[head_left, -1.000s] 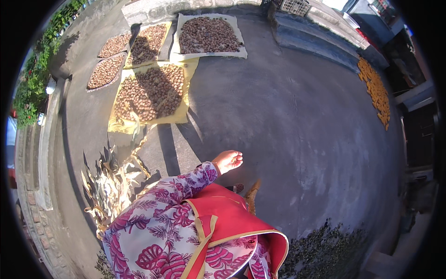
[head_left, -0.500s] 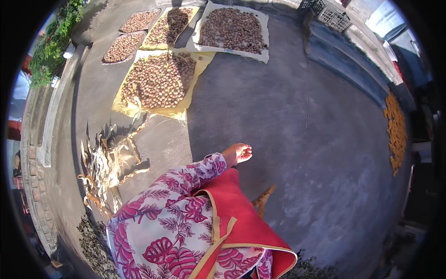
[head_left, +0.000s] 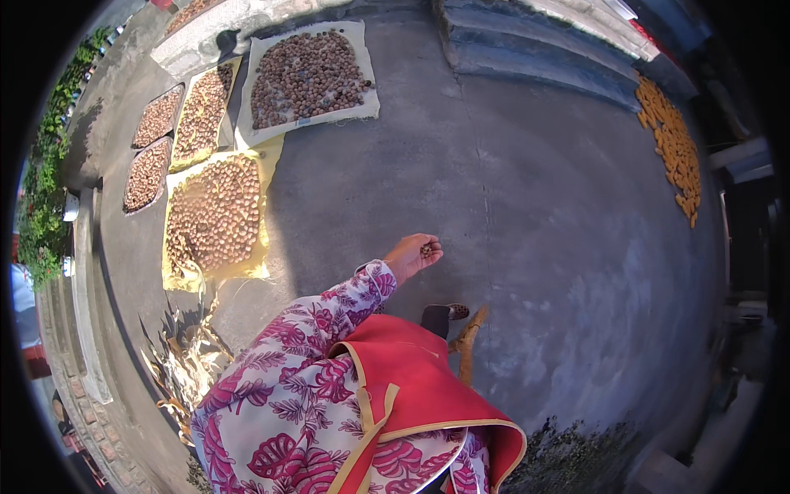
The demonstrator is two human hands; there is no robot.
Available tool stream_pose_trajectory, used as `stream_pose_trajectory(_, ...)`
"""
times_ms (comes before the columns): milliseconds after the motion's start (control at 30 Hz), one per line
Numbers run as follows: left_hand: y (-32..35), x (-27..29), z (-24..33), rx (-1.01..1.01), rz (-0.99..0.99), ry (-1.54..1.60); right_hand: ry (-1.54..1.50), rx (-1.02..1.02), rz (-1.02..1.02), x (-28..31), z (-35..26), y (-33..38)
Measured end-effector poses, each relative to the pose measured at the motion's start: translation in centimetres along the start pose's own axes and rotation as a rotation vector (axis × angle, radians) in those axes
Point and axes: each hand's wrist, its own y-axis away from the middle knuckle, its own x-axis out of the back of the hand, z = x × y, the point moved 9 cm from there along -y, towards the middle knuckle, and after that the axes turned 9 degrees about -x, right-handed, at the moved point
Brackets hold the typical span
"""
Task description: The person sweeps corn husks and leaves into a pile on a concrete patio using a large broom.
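Observation:
My left hand reaches forward over the grey ground, its fingers curled round small brown nuts that look like walnuts. A white sleeve with pink leaves covers that arm. Below it hangs a red apron with tan edging. From behind the apron pokes a tan-brown, forked piece that looks like wood; what holds it is hidden. My right hand does not show. Beyond my left hand, similar nuts lie spread on a yellow sheet, with more nuts on a white sheet.
Two smaller nut-filled trays and another yellow sheet lie at the far left. Dry husks are heaped at near left. Concrete steps rise at the far right, beside orange corn cobs. A shoe shows past the apron.
The view has swung, so sheets, steps and cobs sit further left. My left hand has turned and the nuts in it now show. A shoe has come into view beside the apron.

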Motion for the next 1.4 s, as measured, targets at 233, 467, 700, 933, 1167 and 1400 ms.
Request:
stream_pose_trajectory(233, -8.1, -7.5, -4.3, 0.011, 0.060, -0.021, -0.043, -0.014, -0.011, 6.2, -11.1, -1.7)
stream_pose_trajectory(467, -15.9, -12.3, -8.2, 0.003, 0.117, -0.105, -0.201, 0.045, 0.046, 13.3, -20.5, -2.1)
stream_pose_trajectory(700, -24.5, -6.8, -12.2, 0.172, 0.437, -0.343, -0.411, 0.078, 0.106, 15.1, -28.6, -4.8)
stream_pose_trajectory(933, -46.7, -33.7, -13.2, -0.298, -0.469, -1.544, -0.542, 0.064, 0.192, 13.9, -39.0, -5.9)
stream_pose_trajectory(1167, -49.1, -98.6, -3.8, -0.420, -0.989, -0.080, -0.554, 0.064, 0.228, 13.2, -45.0, -6.0)
stream_pose_trajectory(1400, -50.2, -92.0, -17.5, -0.057, -0.871, -0.566, -0.298, 0.173, 0.235, 14.8, -45.7, -8.9)
